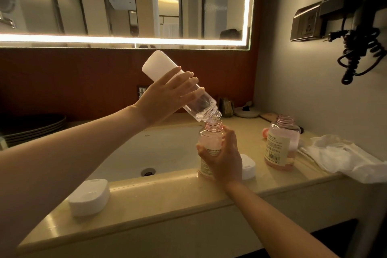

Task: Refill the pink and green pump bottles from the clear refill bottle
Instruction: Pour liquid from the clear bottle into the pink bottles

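Observation:
My left hand [167, 98] grips the clear refill bottle [201, 104], tilted neck-down with its white base up to the left. Its open mouth hangs just over the open neck of a pinkish pump bottle [211, 138], which stands on the counter at the sink's right rim. My right hand [224, 157] is wrapped round that bottle's lower body. A second open pinkish bottle [281, 142] with a pale label stands further right on the counter. I cannot tell which bottle is the green one in this warm light. No pump head is on either neck.
The white sink [159, 153] lies below my left arm. A white cap-like piece [90, 196] sits on the front counter edge and another [248, 166] behind my right hand. A crumpled white cloth [343, 157] lies at the right. A wall hair dryer [356, 27] hangs above it.

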Action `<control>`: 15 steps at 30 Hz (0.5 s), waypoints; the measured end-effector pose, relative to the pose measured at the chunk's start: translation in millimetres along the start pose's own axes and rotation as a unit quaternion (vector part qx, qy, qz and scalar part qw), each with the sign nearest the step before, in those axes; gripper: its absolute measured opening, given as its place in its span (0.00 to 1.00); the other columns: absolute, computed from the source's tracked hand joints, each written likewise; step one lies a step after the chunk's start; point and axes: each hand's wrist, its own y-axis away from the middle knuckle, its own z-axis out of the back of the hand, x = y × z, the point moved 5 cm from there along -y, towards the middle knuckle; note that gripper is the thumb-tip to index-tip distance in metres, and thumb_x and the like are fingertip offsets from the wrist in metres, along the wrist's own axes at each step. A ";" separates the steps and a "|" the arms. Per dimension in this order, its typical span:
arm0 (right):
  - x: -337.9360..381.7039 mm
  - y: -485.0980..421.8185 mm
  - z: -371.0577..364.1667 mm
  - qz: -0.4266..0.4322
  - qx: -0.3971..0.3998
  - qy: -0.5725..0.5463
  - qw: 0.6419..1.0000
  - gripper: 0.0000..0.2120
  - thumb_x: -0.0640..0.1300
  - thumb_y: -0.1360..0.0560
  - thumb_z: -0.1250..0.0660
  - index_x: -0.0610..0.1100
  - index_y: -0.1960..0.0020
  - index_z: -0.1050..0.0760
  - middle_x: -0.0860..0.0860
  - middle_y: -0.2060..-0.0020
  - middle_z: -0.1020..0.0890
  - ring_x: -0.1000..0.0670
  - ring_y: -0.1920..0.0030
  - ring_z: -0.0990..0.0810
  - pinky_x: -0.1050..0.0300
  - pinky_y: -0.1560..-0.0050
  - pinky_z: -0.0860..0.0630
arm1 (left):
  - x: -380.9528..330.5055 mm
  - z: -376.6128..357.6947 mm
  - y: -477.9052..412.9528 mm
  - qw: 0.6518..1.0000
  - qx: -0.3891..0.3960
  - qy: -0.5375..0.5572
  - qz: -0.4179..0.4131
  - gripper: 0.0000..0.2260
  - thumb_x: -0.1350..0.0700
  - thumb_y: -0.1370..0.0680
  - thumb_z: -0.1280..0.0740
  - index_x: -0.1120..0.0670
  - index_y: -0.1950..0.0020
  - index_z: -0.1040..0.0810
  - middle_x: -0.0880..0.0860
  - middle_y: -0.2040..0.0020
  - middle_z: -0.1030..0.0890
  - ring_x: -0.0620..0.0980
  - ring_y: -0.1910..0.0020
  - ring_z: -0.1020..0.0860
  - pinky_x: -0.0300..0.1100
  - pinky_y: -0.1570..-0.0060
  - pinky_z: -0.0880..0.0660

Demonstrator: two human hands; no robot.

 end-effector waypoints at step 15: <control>-0.3 0.3 0.5 0.020 -0.002 0.009 1.000 0.34 0.59 0.33 0.29 0.50 0.37 0.44 0.49 0.41 0.28 0.53 0.49 0.26 0.61 0.58 0.29 | -7.6 -12.4 16.7 0.989 0.003 0.094 0.110 0.29 0.63 0.34 0.27 0.55 0.35 0.33 0.59 0.40 0.24 0.59 0.39 0.26 0.55 0.35 0.35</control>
